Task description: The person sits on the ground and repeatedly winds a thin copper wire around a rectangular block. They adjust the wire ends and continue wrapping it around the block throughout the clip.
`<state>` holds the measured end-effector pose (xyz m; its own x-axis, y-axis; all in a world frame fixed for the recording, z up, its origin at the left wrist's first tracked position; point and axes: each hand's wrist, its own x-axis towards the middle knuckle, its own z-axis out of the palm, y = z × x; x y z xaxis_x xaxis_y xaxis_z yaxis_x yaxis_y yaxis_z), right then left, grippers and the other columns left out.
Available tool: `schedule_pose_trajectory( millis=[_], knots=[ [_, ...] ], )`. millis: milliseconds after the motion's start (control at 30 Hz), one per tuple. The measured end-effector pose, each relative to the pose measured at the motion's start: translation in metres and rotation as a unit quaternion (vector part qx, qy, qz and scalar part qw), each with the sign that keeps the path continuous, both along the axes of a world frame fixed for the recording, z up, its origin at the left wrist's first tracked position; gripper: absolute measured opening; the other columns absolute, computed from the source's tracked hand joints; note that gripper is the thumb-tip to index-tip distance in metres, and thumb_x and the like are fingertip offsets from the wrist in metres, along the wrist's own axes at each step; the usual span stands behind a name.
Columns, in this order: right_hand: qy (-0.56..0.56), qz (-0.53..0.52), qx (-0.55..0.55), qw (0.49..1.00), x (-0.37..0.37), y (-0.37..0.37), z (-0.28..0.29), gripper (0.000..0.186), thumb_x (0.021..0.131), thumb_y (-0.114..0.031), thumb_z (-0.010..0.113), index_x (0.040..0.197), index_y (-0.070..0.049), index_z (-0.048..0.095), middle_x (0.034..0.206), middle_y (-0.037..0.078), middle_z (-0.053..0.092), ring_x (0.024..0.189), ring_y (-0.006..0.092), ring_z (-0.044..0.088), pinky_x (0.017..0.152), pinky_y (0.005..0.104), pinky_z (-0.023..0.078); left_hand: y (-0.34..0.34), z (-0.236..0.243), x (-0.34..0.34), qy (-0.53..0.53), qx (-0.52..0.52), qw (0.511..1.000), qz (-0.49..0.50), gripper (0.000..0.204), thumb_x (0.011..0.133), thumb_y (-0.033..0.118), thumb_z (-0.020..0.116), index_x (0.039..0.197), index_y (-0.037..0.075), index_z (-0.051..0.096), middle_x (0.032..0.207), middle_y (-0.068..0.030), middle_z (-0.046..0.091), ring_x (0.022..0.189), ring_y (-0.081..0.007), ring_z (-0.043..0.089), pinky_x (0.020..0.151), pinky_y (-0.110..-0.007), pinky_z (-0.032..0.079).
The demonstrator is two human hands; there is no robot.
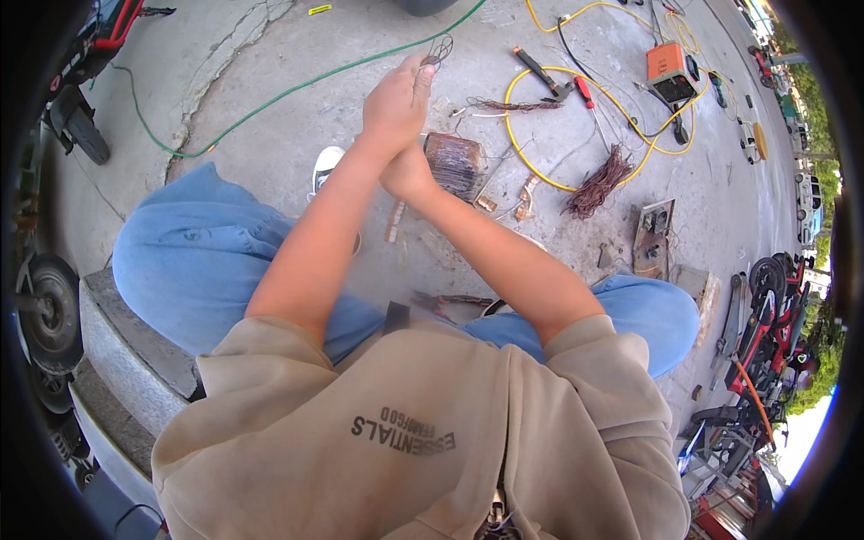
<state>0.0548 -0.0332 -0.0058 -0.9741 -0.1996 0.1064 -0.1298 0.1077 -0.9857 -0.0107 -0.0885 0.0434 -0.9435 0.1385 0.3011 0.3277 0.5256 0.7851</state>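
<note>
Plainly, wire (pixel 439 52) juts past left hand (pixel 398 103).

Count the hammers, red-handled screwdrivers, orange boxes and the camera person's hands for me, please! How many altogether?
Hammers: 1
Red-handled screwdrivers: 1
Orange boxes: 1
Hands: 2, left hand and right hand
Total: 5

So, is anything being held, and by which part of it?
Looped thin wire, seemingly by its near end, in the left hand. The right hand is partly hidden; its hold cannot be told.
</note>
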Motion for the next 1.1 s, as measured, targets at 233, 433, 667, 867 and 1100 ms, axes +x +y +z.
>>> schedule_pose_trajectory(
  millis=[233, 433, 667, 867, 1100],
  knots=[
    [-0.122, 0.052, 0.085, 0.988, 0.010, -0.006, 0.015, 0.019, 0.090, -0.009, 0.057, 0.093, 0.009, 0.063, 0.079, 0.016, 0.068, 0.063, 0.0194, 0.068, 0.057, 0.0329, 0.054, -0.017, -0.015, -0.001, -0.270, -0.055, 0.961, -0.031, 0.040, 0.100, 0.039, 0.036, 0.119, 0.011, 0.057, 0.106, -0.0150, 0.066, 0.103, -0.0305, 0.061, 0.086, -0.041, 0.046],
    [-0.263, -0.007, -0.009, 0.965, -0.025, 0.113, 0.053, 0.026, 0.096, -0.019, 0.055, 0.102, 0.004, 0.066, 0.083, 0.007, 0.069, 0.066, 0.0113, 0.062, 0.062, 0.0257, 0.053, -0.067, -0.114, 0.009, -0.300, -0.200, 0.927, -0.102, 0.039, 0.096, 0.041, 0.043, 0.106, 0.009, 0.064, 0.084, -0.0105, 0.067, 0.082, -0.0279, 0.064, 0.078, -0.038, 0.047],
    [-0.476, -0.064, 0.085, 0.873, 0.018, 0.189, -0.060, 0.026, 0.090, -0.016, 0.061, 0.107, 0.003, 0.066, 0.094, 0.010, 0.069, 0.079, 0.0147, 0.067, 0.071, 0.0263, 0.056, -0.025, -0.150, 0.016, -0.319, -0.256, 0.878, -0.250, 0.043, 0.094, 0.036, 0.042, 0.106, 0.002, 0.065, 0.107, -0.0188, 0.064, 0.102, -0.0350, 0.059, 0.087, -0.041, 0.045],
    [-0.441, -0.046, -0.099, 0.891, 0.027, 0.172, -0.104, 0.036, 0.093, -0.007, 0.055, 0.127, 0.003, 0.052, 0.120, 0.011, 0.060, 0.105, 0.0175, 0.060, 0.089, 0.0317, 0.051, -0.022, -0.158, 0.011, -0.417, -0.097, 0.870, -0.246, 0.028, 0.088, 0.022, 0.058, 0.099, -0.002, 0.069, 0.078, -0.0088, 0.068, 0.071, -0.0194, 0.061, 0.069, -0.034, 0.048],
    [-0.463, -0.082, -0.128, 0.873, 0.020, 0.161, -0.117, 0.035, 0.090, -0.006, 0.061, 0.120, 0.010, 0.056, 0.110, 0.013, 0.065, 0.092, 0.0179, 0.064, 0.082, 0.0311, 0.053, -0.009, -0.195, 0.004, -0.433, -0.105, 0.875, -0.186, 0.021, 0.082, 0.008, 0.063, 0.100, 0.000, 0.071, 0.090, -0.0134, 0.070, 0.080, -0.0182, 0.064, 0.074, -0.034, 0.050]
  ],
)
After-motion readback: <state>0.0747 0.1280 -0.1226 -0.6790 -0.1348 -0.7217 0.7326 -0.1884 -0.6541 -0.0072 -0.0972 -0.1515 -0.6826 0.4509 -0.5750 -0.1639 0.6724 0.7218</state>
